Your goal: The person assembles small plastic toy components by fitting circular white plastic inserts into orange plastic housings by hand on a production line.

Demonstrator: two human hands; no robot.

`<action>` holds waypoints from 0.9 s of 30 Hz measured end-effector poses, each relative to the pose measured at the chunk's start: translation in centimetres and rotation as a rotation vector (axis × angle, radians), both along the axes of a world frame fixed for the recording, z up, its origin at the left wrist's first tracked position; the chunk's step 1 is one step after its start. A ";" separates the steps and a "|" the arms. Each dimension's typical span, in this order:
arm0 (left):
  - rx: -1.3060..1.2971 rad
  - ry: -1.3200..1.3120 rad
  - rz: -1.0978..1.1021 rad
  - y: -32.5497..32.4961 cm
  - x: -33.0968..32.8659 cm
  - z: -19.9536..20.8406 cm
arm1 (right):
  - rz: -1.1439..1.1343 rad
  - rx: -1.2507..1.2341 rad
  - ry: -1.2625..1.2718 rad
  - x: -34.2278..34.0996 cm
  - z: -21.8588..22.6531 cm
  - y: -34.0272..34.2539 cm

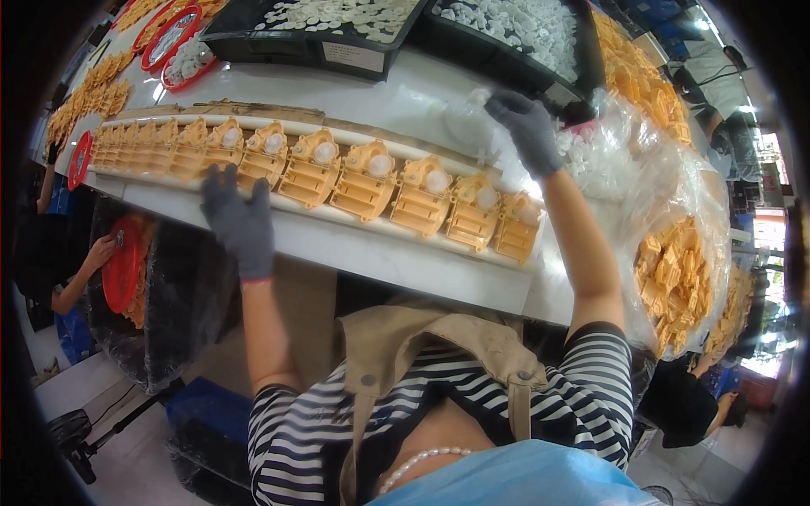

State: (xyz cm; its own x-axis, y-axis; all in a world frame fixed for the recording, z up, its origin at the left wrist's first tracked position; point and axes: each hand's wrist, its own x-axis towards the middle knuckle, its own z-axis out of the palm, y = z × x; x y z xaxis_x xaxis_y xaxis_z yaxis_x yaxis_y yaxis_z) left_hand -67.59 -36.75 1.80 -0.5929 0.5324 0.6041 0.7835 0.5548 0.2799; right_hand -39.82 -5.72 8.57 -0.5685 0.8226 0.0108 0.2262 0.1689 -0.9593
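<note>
A row of yellow plastic housings (363,180) stretches along a white rail on the table. Several toward its right part carry round translucent discs (324,153). My left hand (236,218), in a grey glove, is over the near edge of the row with fingers spread and nothing visible in them. Beyond the row's right end, my gloved right hand (525,128) reaches over the table. At its pinched fingertips shows a small translucent plastic piece (480,96), blurred. A pile of clear plastic pieces (582,156) lies beside that wrist.
Two black bins (295,49) of white and clear pieces stand at the back. Clear bags with yellow parts (675,278) crowd the right. Red trays (80,158) sit at the far left. Another person's hand (99,251) holds a red tray (123,263) there.
</note>
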 end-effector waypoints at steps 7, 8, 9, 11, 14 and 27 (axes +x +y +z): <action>-0.050 -0.053 0.084 -1.4 -0.9 -0.6 | 0.329 -0.899 0.654 -0.1 0.1 -0.1; 0.061 -0.141 0.057 -1.2 -1.6 -1.8 | 0.341 -0.966 0.670 -0.9 0.4 -0.1; -0.093 -0.049 0.080 -0.1 -0.6 -0.3 | 0.325 -1.026 0.680 -1.0 0.3 0.0; 0.036 -0.031 0.042 0.2 -0.2 -0.4 | 0.378 -1.069 0.645 -3.3 1.1 -1.5; 0.088 -0.046 0.055 -0.9 0.0 0.6 | 0.491 -0.877 0.493 -9.5 2.0 -5.2; 0.233 -0.060 0.113 -1.8 -2.0 2.5 | 0.585 0.505 -0.045 -34.1 -0.2 -14.4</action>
State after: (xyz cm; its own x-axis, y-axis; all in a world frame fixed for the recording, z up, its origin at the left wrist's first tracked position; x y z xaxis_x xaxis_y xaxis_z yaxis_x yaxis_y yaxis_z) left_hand -69.55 -38.52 4.25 -0.6793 0.3111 0.6646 0.6982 0.5530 0.4548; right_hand -73.96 -20.15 8.41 -0.9176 0.2902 0.2716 0.0024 0.6873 -0.7264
